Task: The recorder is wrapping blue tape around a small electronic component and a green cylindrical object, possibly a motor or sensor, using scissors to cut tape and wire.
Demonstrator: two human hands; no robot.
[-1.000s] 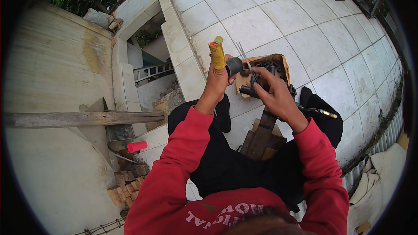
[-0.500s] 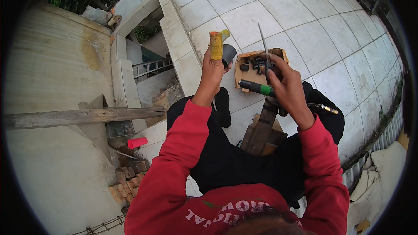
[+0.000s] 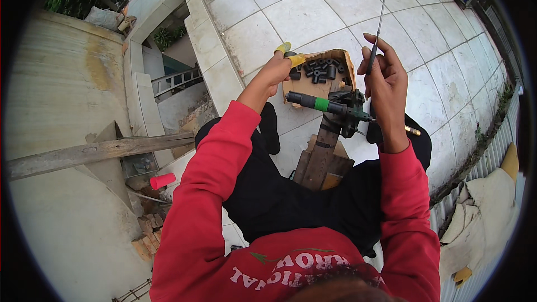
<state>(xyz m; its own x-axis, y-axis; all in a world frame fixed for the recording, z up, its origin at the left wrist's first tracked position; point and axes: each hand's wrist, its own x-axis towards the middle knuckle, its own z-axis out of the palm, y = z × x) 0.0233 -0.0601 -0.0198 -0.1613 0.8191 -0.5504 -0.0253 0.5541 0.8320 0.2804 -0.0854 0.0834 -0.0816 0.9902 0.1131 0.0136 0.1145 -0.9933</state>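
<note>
While a weathered grey wooden plank (image 3: 95,154) lies across the pale concrete surface at the far left, a small red plastic cup (image 3: 162,180) sits on its side just below the plank's right end, with a stack of rough brick pieces (image 3: 146,235) lower down. Further right, the person's left arm in a red sleeve runs up to the left hand (image 3: 272,71), whose fingers are curled tight round a yellow plastic cylinder (image 3: 292,56); only the cylinder's top end shows above the fist. That hand hovers at the left edge of a shallow brown cardboard box (image 3: 305,84) resting on the white tiled floor (image 3: 291,17), and a heap of short black rubber tubes (image 3: 319,70) lies inside the box. Just below the box, a black tubular handle with a green band (image 3: 319,103) lies crosswise on a dark metal clamp fixture (image 3: 349,112), which is mounted on an upright brown wooden block (image 3: 321,156) between the person's knees. To the right, the right hand (image 3: 386,81) is raised over the fixture, thumb and fingers pinched on a thin grey metal rod (image 3: 377,33) that points upward, tilted slightly right. A brass-tipped end (image 3: 413,131) sticks out just beside the right wrist.
</note>
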